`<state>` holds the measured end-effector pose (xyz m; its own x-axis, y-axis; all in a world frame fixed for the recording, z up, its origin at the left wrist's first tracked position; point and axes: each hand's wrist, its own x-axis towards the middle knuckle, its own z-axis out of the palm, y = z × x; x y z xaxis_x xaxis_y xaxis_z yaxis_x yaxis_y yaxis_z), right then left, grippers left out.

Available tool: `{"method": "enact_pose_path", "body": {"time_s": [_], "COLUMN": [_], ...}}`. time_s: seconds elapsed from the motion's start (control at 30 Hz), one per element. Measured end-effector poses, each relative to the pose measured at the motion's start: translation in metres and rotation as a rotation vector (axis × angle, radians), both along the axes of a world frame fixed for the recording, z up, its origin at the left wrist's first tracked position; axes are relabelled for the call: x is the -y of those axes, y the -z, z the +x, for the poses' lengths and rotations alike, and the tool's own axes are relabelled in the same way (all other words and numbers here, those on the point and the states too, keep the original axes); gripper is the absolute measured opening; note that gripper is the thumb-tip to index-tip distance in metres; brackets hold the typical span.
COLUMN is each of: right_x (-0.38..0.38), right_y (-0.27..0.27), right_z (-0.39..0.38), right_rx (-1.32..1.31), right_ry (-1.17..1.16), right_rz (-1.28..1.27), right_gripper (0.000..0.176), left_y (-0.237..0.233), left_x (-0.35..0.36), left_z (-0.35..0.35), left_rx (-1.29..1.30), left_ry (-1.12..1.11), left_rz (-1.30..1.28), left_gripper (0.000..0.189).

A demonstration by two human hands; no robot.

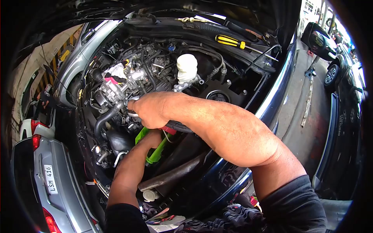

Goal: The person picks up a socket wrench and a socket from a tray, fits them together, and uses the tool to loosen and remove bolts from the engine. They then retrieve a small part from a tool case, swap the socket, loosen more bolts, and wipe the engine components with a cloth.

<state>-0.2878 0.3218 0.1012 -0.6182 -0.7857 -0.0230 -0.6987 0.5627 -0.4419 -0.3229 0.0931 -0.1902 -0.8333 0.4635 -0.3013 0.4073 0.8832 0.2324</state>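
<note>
Over the front of the open engine bay, my right hand [149, 109] is curled beside metal engine parts [114, 91]. Its fingertips are mostly hidden, and what they hold cannot be made out. Below it, my left hand [154, 138] reaches down by a bright green part [156, 154]. The fingers of that hand are out of sight beneath the right hand. A red piece [169, 130] shows close to both hands. A black hose [101, 124] curves to their left.
A white reservoir [187, 68] stands behind the hands. A yellow and black screwdriver [231, 41] lies along the rear edge. A pink and white cloth [115, 73] rests on the engine. Other vehicles stand on both sides, and a person [44, 99] is at far left.
</note>
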Motion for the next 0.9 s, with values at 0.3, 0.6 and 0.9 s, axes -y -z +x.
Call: {"method": "enact_pose_path", "body": {"time_s": [0.3,0.6,0.9], "right_x": [-0.002,0.005,0.011], "right_y": [0.013,-0.003,-0.002], "right_z": [-0.019,0.002,0.008], "right_rx": [-0.065,0.118,0.242], "right_ry": [-0.04,-0.149,-0.272], "right_rz": [-0.186,-0.341,-0.44], "right_gripper": [0.056,0.057,0.059], "left_y": [-0.122,-0.207,-0.237], "left_x": [0.017,0.003,0.006], "left_z": [0.023,0.089,0.124], "left_rx": [0.19,-0.008,0.053], "left_ry": [-0.622,-0.479,-0.43], "left_rz": [1.068,1.579,1.655], "left_gripper": [0.02,0.031,0.043]}}
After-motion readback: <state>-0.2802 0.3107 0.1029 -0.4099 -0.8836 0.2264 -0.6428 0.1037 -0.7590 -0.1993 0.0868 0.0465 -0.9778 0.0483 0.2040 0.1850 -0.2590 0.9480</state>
